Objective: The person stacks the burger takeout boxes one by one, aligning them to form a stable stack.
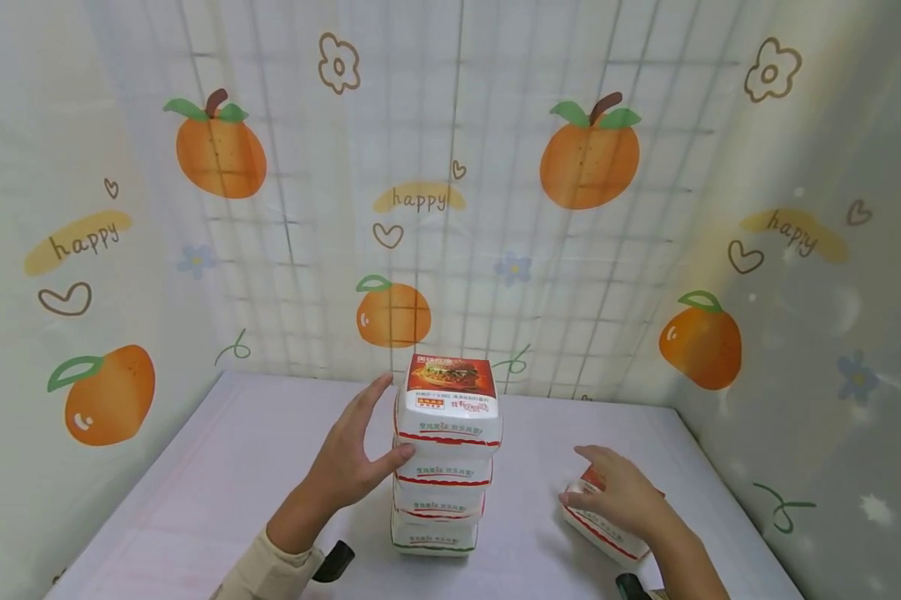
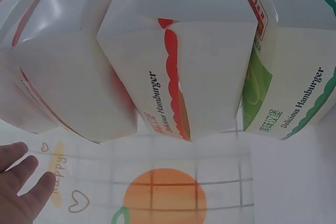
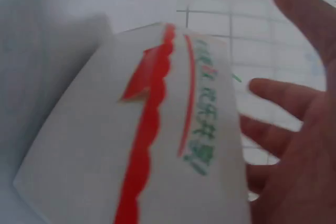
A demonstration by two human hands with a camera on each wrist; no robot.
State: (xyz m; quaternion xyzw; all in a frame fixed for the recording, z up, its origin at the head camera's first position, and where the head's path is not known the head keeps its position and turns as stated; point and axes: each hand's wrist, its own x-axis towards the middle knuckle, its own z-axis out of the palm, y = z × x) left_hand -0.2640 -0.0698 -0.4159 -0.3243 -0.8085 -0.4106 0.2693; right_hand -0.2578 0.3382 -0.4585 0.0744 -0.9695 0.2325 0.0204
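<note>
A stack of several white hamburger boxes (image 1: 442,471) stands upright on the table, the top box (image 1: 450,408) showing a red burger picture on its lid. To the left of it is my left hand (image 1: 354,454), fingers spread, with the thumb tip right at the top box's lower edge. The left wrist view shows the stacked boxes' sides (image 2: 210,77) close up, with red and green scalloped trim. My right hand (image 1: 623,492) is over a separate hamburger box (image 1: 603,533) at the right, thumb and fingers apart. In the right wrist view this box (image 3: 184,129) has red trim and a red tab.
A pale cloth covers the table (image 1: 270,433). Behind it and along both sides hangs a translucent curtain (image 1: 480,117) printed with oranges and the word "happy", with a wire grid showing through at the back.
</note>
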